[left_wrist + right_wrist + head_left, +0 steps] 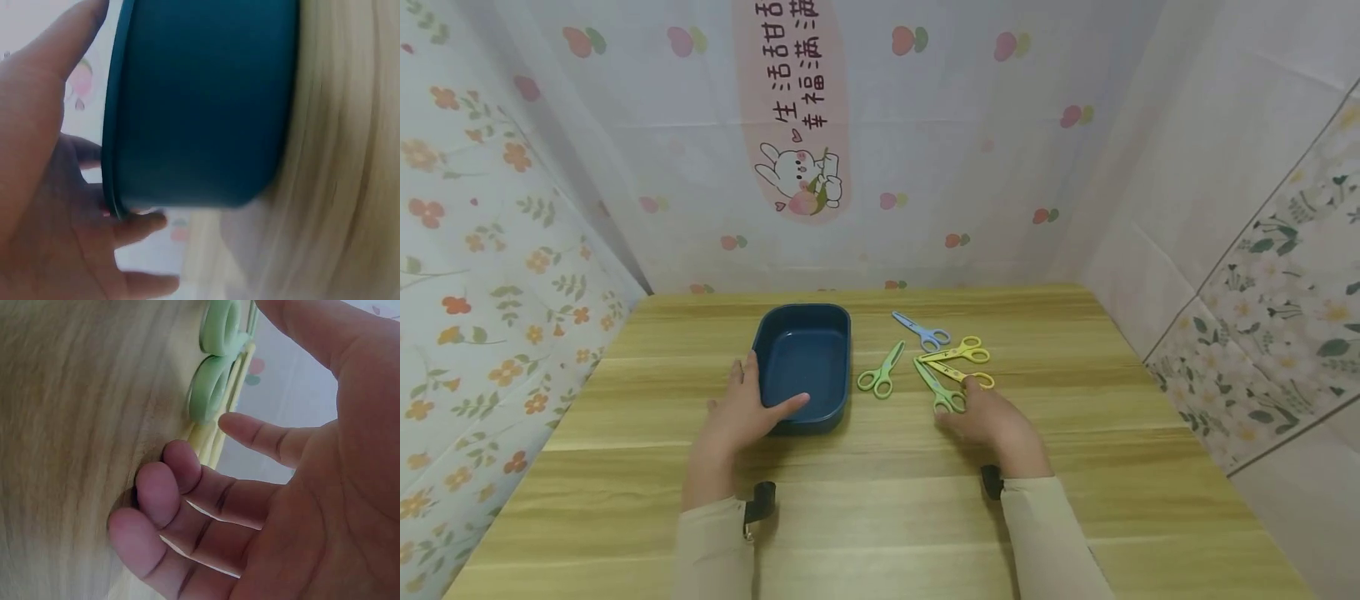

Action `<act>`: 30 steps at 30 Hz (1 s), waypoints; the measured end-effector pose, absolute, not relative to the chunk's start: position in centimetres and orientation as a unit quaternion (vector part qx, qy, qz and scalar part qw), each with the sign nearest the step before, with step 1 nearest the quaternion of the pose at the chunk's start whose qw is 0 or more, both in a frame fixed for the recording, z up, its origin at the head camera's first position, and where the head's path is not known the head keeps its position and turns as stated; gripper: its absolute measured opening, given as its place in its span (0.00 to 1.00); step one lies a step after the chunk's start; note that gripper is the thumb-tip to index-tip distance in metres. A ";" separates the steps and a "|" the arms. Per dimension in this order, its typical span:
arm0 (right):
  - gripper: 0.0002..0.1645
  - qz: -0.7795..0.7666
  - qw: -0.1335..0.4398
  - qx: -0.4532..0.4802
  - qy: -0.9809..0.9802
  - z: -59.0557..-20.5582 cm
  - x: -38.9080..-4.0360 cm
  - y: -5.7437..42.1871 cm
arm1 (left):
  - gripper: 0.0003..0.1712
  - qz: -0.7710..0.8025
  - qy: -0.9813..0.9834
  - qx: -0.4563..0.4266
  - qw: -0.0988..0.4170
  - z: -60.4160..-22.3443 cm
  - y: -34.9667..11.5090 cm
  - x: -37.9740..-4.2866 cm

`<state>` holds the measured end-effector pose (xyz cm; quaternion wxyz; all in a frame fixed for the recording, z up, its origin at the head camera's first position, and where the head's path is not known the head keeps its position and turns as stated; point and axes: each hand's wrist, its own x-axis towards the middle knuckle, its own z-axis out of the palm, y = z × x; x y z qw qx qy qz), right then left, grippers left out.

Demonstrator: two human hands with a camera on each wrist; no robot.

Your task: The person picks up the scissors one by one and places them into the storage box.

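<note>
A dark blue rectangular container stands on the left part of the table. Spread at its near-left corner is my left hand, the thumb over the near rim and the fingers along the left side. On the right, my right hand is lowered to the table with loosely bent fingers at a pair of green scissors and a pair of yellow scissors. The right wrist view shows the green handle loops close to the thumb and index finger, with nothing gripped.
Another pair of yellow scissors overlaps this cluster. Blue scissors lie farther back, and green scissors lie between the container and the cluster. The wooden table ends at a patterned curtain.
</note>
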<state>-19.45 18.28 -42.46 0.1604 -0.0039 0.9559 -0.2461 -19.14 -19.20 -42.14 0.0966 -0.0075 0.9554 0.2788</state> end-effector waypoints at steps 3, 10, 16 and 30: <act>0.50 -0.243 0.162 -0.003 0.956 -42.6 -19.6 18.1 | 0.79 0.325 0.939 0.000 0.112 -42.5 -20.4 -19.1; 0.58 -0.197 0.169 -0.013 0.966 -43.1 -20.4 17.5 | 0.87 0.358 0.921 0.015 0.150 -42.6 -21.2 -18.8; 0.61 -0.182 0.185 -0.017 0.966 -43.2 -20.9 17.1 | 0.86 0.351 0.920 0.011 0.172 -42.2 -21.5 -18.5; 0.57 -0.163 0.185 -0.020 0.969 -43.4 -20.8 17.4 | 0.85 0.347 0.919 0.014 0.188 -42.8 -21.4 -18.8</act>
